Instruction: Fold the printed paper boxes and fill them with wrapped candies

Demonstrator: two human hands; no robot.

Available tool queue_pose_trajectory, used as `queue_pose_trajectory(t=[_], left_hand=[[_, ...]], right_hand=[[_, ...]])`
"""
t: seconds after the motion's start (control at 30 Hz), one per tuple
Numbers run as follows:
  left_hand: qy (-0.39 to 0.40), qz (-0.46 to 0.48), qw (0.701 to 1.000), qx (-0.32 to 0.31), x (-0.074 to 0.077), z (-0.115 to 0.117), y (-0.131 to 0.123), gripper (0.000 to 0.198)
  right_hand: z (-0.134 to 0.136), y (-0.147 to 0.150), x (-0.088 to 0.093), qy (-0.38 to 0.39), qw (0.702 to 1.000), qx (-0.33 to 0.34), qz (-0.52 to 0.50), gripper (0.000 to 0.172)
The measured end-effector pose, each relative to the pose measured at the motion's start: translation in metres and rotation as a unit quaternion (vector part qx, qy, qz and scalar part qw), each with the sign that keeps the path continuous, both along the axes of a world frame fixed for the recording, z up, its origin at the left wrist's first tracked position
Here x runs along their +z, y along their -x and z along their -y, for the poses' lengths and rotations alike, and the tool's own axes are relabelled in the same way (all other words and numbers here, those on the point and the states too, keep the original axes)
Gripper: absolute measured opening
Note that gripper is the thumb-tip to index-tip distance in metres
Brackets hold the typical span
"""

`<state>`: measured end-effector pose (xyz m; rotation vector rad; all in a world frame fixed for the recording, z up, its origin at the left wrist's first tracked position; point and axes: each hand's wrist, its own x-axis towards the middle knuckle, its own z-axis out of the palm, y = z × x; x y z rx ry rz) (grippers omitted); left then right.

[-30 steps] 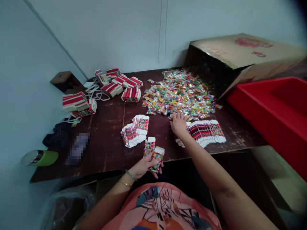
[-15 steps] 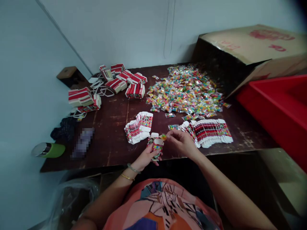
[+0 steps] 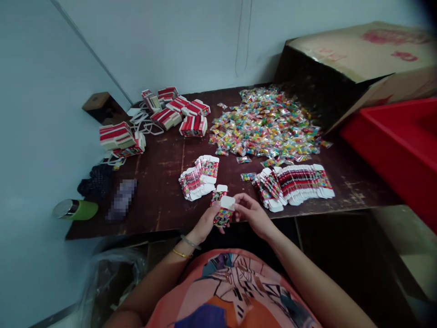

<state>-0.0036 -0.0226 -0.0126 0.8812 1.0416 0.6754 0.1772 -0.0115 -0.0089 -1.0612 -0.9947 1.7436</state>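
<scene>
My left hand point(image 3: 206, 219) is closed around a small printed candy box point(image 3: 222, 217) at the table's front edge, its white flap up. A second box point(image 3: 217, 195) shows just behind it. My right hand point(image 3: 251, 212) pinches the box's right side by the flap; no candy packet shows in its fingers. Flat printed boxes point(image 3: 200, 178) lie fanned out beyond my left hand. To the right stands a long row of similar boxes point(image 3: 302, 183). Behind them spreads a big heap of clear candy packets point(image 3: 269, 127).
Bundled red-and-white box stacks point(image 3: 167, 117) and white bands point(image 3: 145, 124) lie at back left. A green-bodied cup point(image 3: 83, 209) and dark cloth point(image 3: 95, 181) sit at the left end. A cardboard carton point(image 3: 355, 50) and red bin point(image 3: 396, 136) flank the right side.
The candy packet that was in my right fingers is out of sight. My right hand has moved left onto the box, and the view has shifted slightly.
</scene>
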Motion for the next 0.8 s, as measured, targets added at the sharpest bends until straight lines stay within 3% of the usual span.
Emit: queue_pose_trajectory(t=[0.07,0.17,0.3,0.43,0.5,0.63,0.8], left_hand=[[-0.009,-0.010,1.000,-0.010,0.001,-0.003,0.000,0.057],[-0.048,-0.028,0.998,-0.034,0.005,-0.007,-0.001,0.047],[-0.107,-0.069,0.989,-0.075,0.012,-0.007,-0.003,0.039],[-0.094,-0.076,0.990,-0.073,0.014,-0.006,-0.007,0.036],[-0.040,-0.031,0.997,-0.050,0.012,-0.007,-0.009,0.037],[0.005,0.048,0.998,-0.038,0.007,-0.008,-0.009,0.037],[0.015,0.062,0.996,-0.068,0.002,-0.004,-0.004,0.040]], right_hand=[[0.004,0.002,-0.005,0.088,0.992,0.037,-0.080,0.028],[0.004,0.001,-0.004,0.071,0.993,0.061,-0.074,0.031],[-0.003,-0.005,0.008,-0.076,0.990,0.099,0.062,0.024],[-0.008,-0.012,0.025,-0.281,0.924,0.179,0.186,0.022],[-0.007,-0.014,0.032,-0.326,0.903,0.194,0.201,0.027],[-0.007,-0.013,0.031,-0.287,0.927,0.139,0.197,0.028],[-0.002,-0.013,0.008,-0.263,0.939,0.051,0.214,0.025]])
